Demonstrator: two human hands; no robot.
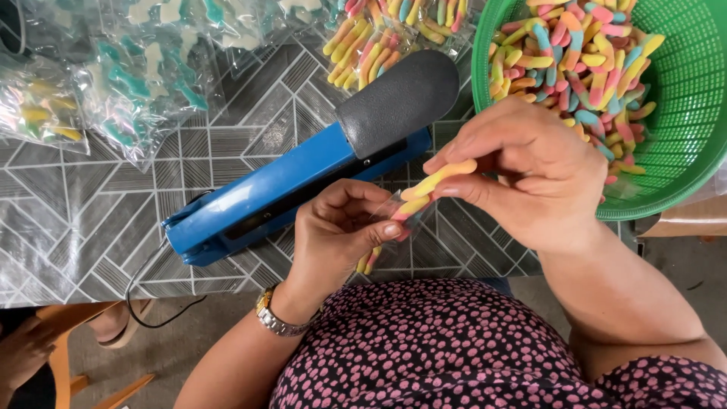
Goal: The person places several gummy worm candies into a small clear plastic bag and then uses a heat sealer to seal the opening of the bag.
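The right hand (530,170) pinches a yellow-and-orange gummy worm (438,182) between thumb and fingers, its lower end dipping into the mouth of a small clear bag (405,216). The left hand (337,227) holds that bag from the left, fingers closed on its edge — a few more worms show through the plastic below the thumb. A metal wristwatch (271,316) sits on the left wrist.

Both hands hover near the front edge of the surface (68,227), which wears a grey geometric-patterned cover. Just behind them lies a blue heat sealer (280,185) with a black padded handle, slanting from near left to far right. At the far right stands a green plastic basket (681,113) heaped with loose multicoloured worms. Filled clear bags (121,76) of sweets lie along the far edge — some with blue-and-white shapes, some with worms.
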